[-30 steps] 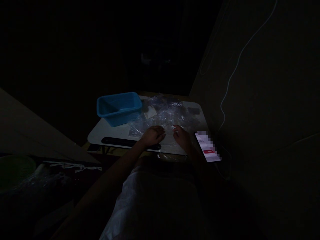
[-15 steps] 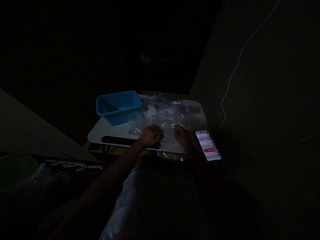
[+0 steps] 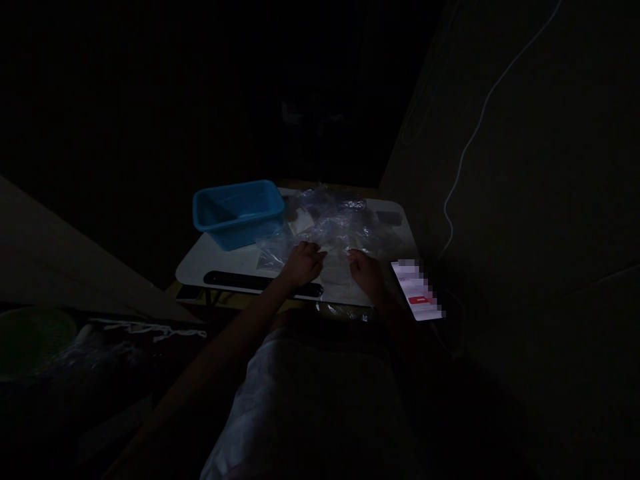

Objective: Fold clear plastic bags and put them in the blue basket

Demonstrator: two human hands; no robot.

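Observation:
In the dim head view, clear plastic bags (image 3: 335, 223) lie crumpled over a small white table (image 3: 193, 267). At the near edge of the pile, my left hand (image 3: 303, 265) has its fingers bent and closed on the plastic. A short gap to the right, my right hand (image 3: 367, 272) pinches the same sheet with thumb and curled fingers. Between them the plastic hangs flat over the table's front edge. A small white packet (image 3: 301, 221) lies among the bags. Fine detail at the fingertips is lost in the dark.
A blue plastic basin (image 3: 240, 230) stands at the table's back left. A black slotted strip (image 3: 240, 280) runs along the front edge. To the right is a lit phone (image 3: 417, 293), with a white cable (image 3: 467, 143) by the wall. A green basket (image 3: 35, 340) sits low at left.
My left hand has shifted slightly up and away from me, its fingers straightening a little toward the right. My right hand stays nearly in place.

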